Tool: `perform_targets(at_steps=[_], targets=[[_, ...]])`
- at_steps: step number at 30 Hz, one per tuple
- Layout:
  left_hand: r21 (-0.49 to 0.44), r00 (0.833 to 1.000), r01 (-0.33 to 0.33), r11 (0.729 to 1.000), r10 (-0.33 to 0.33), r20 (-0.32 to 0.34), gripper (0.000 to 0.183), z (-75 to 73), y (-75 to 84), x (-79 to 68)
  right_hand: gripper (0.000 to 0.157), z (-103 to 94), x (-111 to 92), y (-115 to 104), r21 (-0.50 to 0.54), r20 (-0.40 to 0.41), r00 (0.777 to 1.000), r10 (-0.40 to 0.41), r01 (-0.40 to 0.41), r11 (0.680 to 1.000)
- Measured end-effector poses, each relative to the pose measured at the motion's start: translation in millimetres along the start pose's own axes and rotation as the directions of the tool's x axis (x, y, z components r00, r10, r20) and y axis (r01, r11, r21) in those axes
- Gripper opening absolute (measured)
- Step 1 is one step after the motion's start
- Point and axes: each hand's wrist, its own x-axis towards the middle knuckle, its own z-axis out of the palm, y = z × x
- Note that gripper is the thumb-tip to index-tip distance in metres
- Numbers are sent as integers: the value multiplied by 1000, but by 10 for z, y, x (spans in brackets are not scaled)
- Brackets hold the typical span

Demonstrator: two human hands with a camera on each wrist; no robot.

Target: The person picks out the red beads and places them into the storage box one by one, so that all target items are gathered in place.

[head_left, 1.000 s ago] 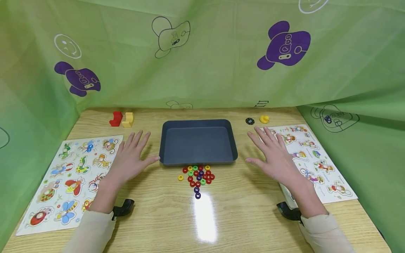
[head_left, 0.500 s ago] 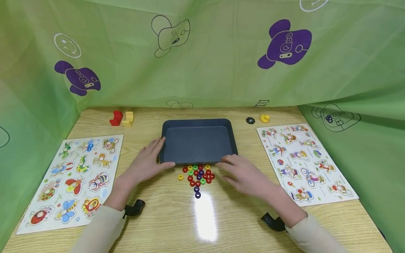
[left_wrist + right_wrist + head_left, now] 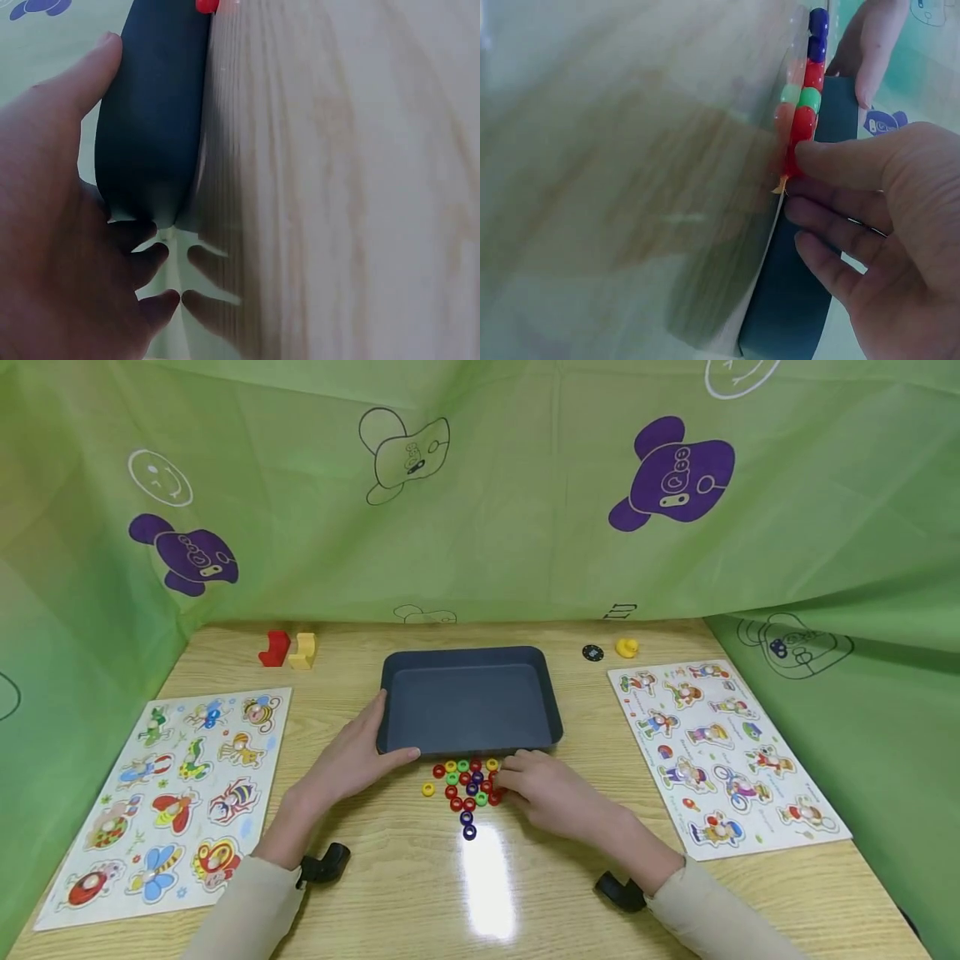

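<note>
My left hand (image 3: 348, 760) rests at the near left corner of a dark grey rectangular tray (image 3: 468, 748), its thumb along the front wall and its fingers down the left side. The left wrist view shows the thumb touching the wall of the tray (image 3: 154, 97). Below the tray lies a cluster of small ring beads in red, yellow, green and purple. At the cluster's right side, my right hand (image 3: 551, 793) bends its fingers over a red bead. In the right wrist view, thumb and forefinger close on that red bead (image 3: 792, 163), which they partly hide.
Picture puzzle boards lie left (image 3: 161, 810) and right (image 3: 723, 756). A red block (image 3: 276, 648) and a yellow block (image 3: 303, 652) stand at the back left. A black disc (image 3: 592, 652) and a yellow toy duck (image 3: 627, 647) are back right. A green curtain (image 3: 480, 510) surrounds the table.
Both hands came inward from spread positions above the table. The left moved onto the tray's corner, and the right went down and left to the beads, its fingers bending. The tray stayed put.
</note>
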Motion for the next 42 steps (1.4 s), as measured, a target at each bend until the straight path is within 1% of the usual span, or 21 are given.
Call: perform_targets(at_steps=[5,8,10,13,18,21,23,26,28,31,34,37,42], targets=[[-30,1000,11,999,-10,26,110,-26,12,19,8,-5,53,-14,-35,51,999,16,-15,999],[-67,999,17,998,-14,40,111,-18,10,23,9,-10,64,-7,-17,67,997,31,-30,999],[-93,998,30,995,-25,50,112,-12,18,22,11,-36,61,6,14,61,997,48,-49,999],[-128,997,57,990,-49,59,113,-7,43,24,15,-109,60,51,71,27,997,73,-75,995],[-156,995,85,984,-74,72,113,-2,68,24,16,-319,116,162,142,-49,993,108,-100,985],[-159,994,87,984,-75,79,113,3,65,31,15,-428,203,289,173,-84,984,156,-140,975],[-155,994,82,984,-70,79,113,6,59,35,13,-470,283,414,215,-96,971,219,-194,957],[-154,995,77,985,-66,75,113,13,48,36,9,-466,406,655,279,-101,948,303,-265,923],[-157,995,77,985,-66,75,113,17,41,38,7,-434,490,815,297,-91,936,339,-299,907],[-165,994,84,983,-71,81,113,22,33,41,7,-363,623,1012,265,-61,937,345,-319,910],[-174,994,90,981,-76,81,113,25,33,37,7,-288,751,1139,211,-13,942,335,-325,922],[-176,995,85,981,-73,74,113,30,34,34,8,-227,870,1211,164,27,946,324,-324,932],[-170,994,93,981,-83,64,113,39,42,38,9,-160,1017,1274,110,33,949,313,-315,943]])
